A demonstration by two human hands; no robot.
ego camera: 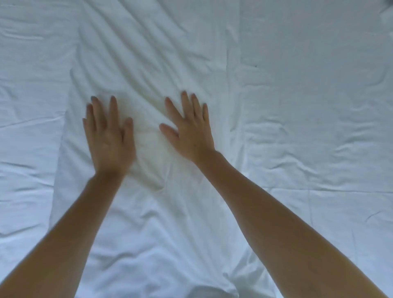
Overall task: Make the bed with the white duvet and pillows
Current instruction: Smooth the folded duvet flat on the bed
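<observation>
Both hands lay flat, palms down, on a long white pillow [148,85] that ran from the six o'clock edge of the view up toward twelve o'clock. The left hand [109,138] sat at about nine o'clock of the centre, fingers straight and close together, thumb tucked beside the palm. The right hand [189,131] sat just to the three o'clock side of it, fingers spread wider, thumb pointing toward nine o'clock. The hands were apart, with a strip of bare fabric between them, and neither one gripped or pinched anything; they simply pressed on the cloth. Both bare forearms came in from the lower corners, at about seven and five o'clock.

Slanting creases crossed the pillow above the fingertips, toward twelve o'clock. Around it, at nine o'clock and three o'clock, lay wrinkled white bedding [319,127], probably the duvet, though the blur made sheet and duvet hard to tell apart. A flatter white panel [308,32] filled the one to two o'clock area, and a small dark shape [388,2] showed at the far corner there, too little in view to identify.
</observation>
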